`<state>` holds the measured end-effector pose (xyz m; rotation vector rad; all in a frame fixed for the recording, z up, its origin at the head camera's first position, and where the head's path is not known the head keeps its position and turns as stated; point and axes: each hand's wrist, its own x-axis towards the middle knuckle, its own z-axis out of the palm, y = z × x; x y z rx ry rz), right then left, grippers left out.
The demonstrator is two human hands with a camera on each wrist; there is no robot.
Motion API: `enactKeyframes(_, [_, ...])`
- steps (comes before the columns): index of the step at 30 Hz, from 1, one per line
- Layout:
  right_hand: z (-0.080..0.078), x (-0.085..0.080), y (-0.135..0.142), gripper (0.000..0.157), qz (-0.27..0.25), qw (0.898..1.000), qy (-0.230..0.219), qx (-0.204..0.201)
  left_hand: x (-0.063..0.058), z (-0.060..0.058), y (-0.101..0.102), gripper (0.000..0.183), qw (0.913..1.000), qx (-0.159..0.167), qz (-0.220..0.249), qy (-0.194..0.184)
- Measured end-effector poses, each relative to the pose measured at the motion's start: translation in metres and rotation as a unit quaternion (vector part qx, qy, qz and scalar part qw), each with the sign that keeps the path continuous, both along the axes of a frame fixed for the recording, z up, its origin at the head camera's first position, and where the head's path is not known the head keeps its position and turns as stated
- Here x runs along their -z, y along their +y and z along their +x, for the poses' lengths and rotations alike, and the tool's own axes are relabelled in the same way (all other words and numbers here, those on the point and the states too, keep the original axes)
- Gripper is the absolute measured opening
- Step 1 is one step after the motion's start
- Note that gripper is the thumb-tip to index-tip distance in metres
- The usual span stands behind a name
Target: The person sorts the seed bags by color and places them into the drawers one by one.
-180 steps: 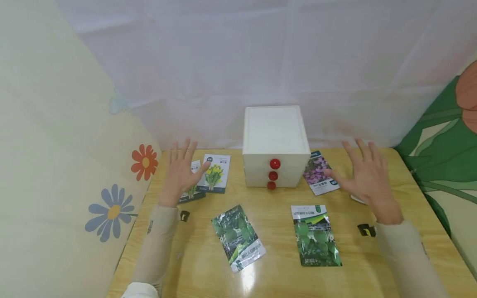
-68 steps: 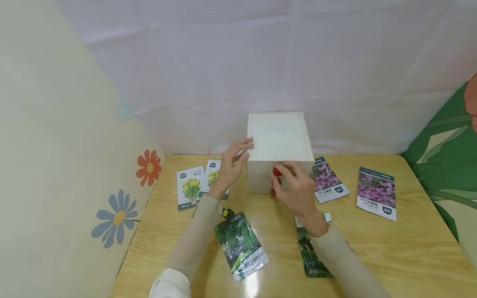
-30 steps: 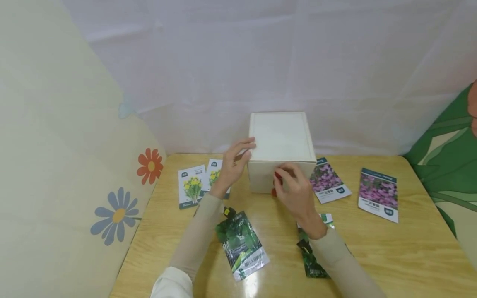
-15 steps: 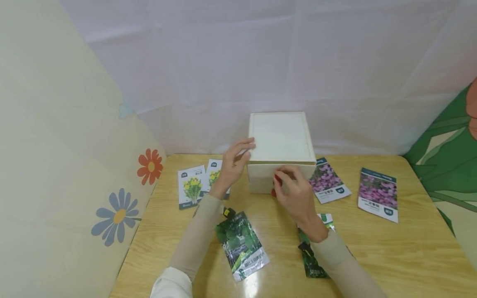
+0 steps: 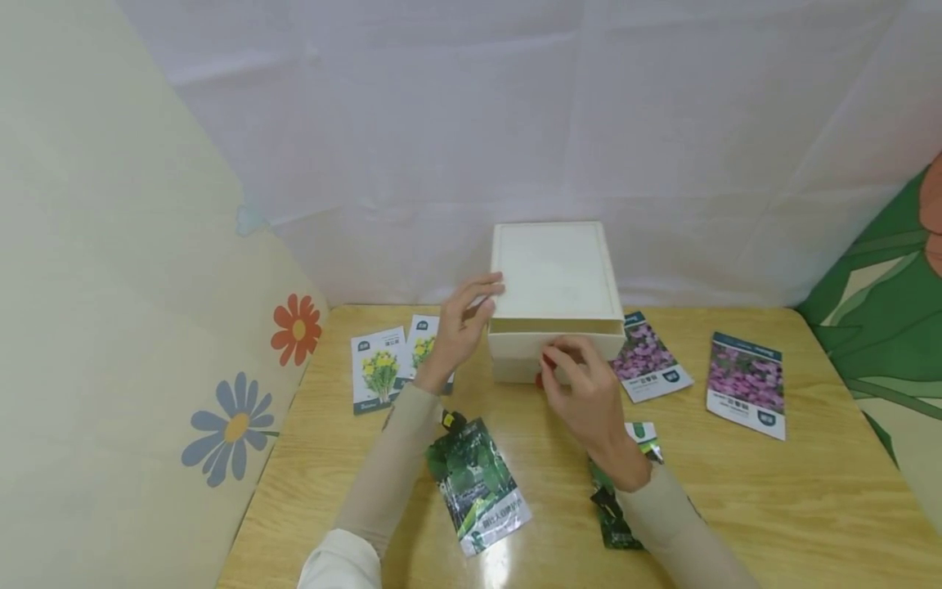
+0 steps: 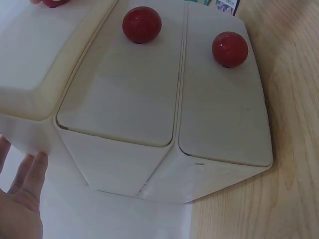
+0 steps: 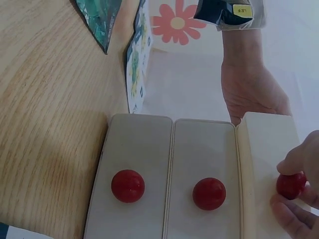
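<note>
A small white drawer box [image 5: 555, 270] with three drawers stands against the back cloth, each drawer with a round red knob. My right hand [image 5: 589, 397] pinches the top knob [image 7: 290, 185] between thumb and fingers. The top drawer [image 5: 518, 343] is pulled partway out, with a gap showing under the box's top. My left hand [image 5: 462, 327] rests against the box's left side, its fingertips on the upper edge. In the right wrist view, the middle knob [image 7: 209, 193] and bottom knob [image 7: 128, 185] sit on drawers that are flush.
Seed packets lie on the wooden table [image 5: 545, 523]: yellow-flower packets [image 5: 379, 370] at left, a purple-flower packet [image 5: 649, 357] beside the box, another purple packet [image 5: 746, 384] farther right. In front lies a green leafy packet [image 5: 478, 487]; another green packet [image 5: 618, 523] is partly under the right forearm.
Both hands came from raised and spread to the box. The right hand took the top knob and drew the top drawer toward me, widening the gap. The left hand stays at the box's side.
</note>
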<state>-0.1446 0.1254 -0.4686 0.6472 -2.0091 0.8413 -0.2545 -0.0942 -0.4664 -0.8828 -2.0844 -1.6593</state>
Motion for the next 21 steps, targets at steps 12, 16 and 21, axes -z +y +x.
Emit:
enactKeyframes(12, [0.009, 0.001, 0.0, 0.027, 0.003, 1.0, 0.006, 0.001, -0.001, 0.0, 0.0, 0.03, 1.0, 0.005, 0.0, -0.004])
enactKeyframes(16, [0.012, 0.001, 0.0, 0.029, 0.0, 1.0, 0.006, -0.001, -0.001, 0.0, 0.0, 0.03, 1.0, 0.007, 0.002, -0.003])
enactKeyframes(21, [0.017, 0.001, 0.0, 0.031, 0.002, 1.0, -0.001, -0.001, 0.0, 0.0, 0.0, 0.031, 1.0, 0.005, 0.002, -0.001])
